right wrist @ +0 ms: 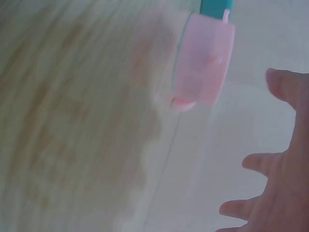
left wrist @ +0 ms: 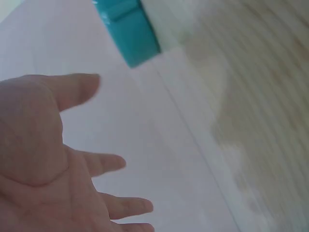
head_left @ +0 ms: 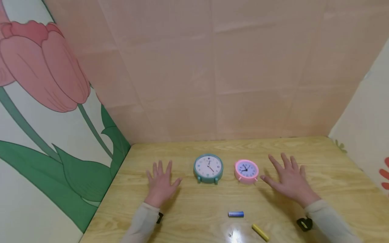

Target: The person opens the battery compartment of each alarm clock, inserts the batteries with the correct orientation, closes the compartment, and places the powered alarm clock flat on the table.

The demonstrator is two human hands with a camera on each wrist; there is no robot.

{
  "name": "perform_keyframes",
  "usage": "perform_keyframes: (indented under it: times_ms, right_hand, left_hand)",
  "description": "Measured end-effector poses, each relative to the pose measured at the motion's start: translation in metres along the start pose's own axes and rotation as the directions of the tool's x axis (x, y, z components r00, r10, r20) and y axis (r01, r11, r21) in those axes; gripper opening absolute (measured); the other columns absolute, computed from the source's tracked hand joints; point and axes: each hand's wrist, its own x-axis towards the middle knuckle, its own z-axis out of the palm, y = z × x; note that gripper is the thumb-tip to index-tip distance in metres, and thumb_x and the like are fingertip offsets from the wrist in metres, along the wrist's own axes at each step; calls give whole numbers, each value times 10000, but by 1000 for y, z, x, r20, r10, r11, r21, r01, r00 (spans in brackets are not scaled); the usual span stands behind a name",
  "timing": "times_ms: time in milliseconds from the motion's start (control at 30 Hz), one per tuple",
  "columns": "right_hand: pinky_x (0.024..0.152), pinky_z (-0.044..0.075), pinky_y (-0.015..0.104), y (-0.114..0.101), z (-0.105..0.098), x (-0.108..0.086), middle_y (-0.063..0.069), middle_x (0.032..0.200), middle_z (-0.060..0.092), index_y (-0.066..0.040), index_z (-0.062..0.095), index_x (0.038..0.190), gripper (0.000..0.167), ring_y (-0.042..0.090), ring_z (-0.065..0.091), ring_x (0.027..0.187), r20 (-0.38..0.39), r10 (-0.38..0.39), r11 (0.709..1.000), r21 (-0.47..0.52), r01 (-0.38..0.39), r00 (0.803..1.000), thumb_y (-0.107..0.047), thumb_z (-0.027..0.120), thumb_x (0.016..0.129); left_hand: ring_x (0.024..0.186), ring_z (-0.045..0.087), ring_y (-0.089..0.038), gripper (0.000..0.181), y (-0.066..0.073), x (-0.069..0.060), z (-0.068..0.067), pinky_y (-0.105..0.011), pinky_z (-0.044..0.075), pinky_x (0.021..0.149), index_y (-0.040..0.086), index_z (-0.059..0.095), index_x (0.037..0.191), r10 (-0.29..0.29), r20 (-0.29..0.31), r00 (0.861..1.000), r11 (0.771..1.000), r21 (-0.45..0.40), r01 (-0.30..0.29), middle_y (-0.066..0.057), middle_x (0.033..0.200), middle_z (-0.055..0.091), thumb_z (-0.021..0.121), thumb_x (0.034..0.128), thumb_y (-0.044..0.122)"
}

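Two round clocks lie face up on the wooden table, between the hands in the head view. The larger is a teal clock (head_left: 208,168) with two short feet; to its right is a smaller pink alarm clock (head_left: 246,171). My left hand (head_left: 161,184) hovers left of the teal clock with fingers spread, touching nothing. Over on the right, my right hand (head_left: 290,179) is spread beside the pink clock, its thumb close to the rim but apart from it. The left wrist view catches the edge of the teal clock (left wrist: 133,36); the right wrist view shows the pink clock (right wrist: 205,58) side-on.
Nearer the front, a blue cylindrical battery (head_left: 235,214) and a yellow stick-shaped piece (head_left: 260,232) lie on the table (head_left: 194,202). A pinkish cloth wall (head_left: 212,74) stands behind; a tulip-printed panel (head_left: 45,135) borders the left and a white panel (head_left: 364,118) the right.
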Motion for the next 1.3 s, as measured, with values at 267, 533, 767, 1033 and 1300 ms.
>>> perform_keyframes:
  times_ms: [267, 533, 767, 1033, 1300]
  right_hand:
    - [973, 204, 837, -39, 2, 12, 385, 1514, 278, -16, 484, 1444, 812, 657, 218, 1351, -17, -75, 997, 2, 75, 997, -559, 686, 875]
    - [811, 509, 529, -86, 18, 37, 239, 1168, 612, 18, 674, 1199, 510, 381, 573, 1006, -76, -185, 978, 87, 191, 980, -337, 771, 845]
    - [887, 534, 509, -112, 40, 55, 188, 1101, 685, 52, 659, 1184, 376, 343, 660, 986, 68, -255, 951, 198, 237, 965, -183, 691, 892]
    - [976, 496, 541, -131, 57, 61, 292, 1279, 609, 98, 448, 1416, 652, 398, 619, 1141, 178, -182, 938, 327, 116, 967, -179, 721, 893]
    - [1067, 413, 558, -137, 69, 58, 319, 1411, 498, 123, 318, 1482, 776, 432, 516, 1287, 277, -86, 930, 366, -22, 957, -97, 701, 844]
  left_hand:
    - [1279, 462, -479, 773, 28, 2, 2, -603, 435, 1004, 1, 300, 1545, 0, 74, 997, 982, -189, 14, -326, 1407, 453, 639, 966, 387]
    - [1203, 577, -396, 705, 48, 14, 9, -560, 432, 1047, -70, 329, 1505, 1, 153, 988, 948, -315, 48, -279, 1309, 580, 569, 1010, 371]
    - [983, 653, -393, 713, 53, 27, 24, -523, 493, 965, -87, 263, 1523, -7, 222, 975, 920, -380, 94, -269, 1107, 664, 495, 1039, 382]
    - [1430, 355, -402, 613, 60, 34, 33, -516, 300, 1163, -101, 302, 1505, -8, 230, 973, 900, -422, 107, -276, 1534, 373, 448, 1065, 299]
    - [1420, 375, -391, 526, 61, 38, 43, -509, 312, 1156, -91, 282, 1515, 42, 226, 973, 869, -488, 76, -286, 1525, 381, 398, 1071, 169]
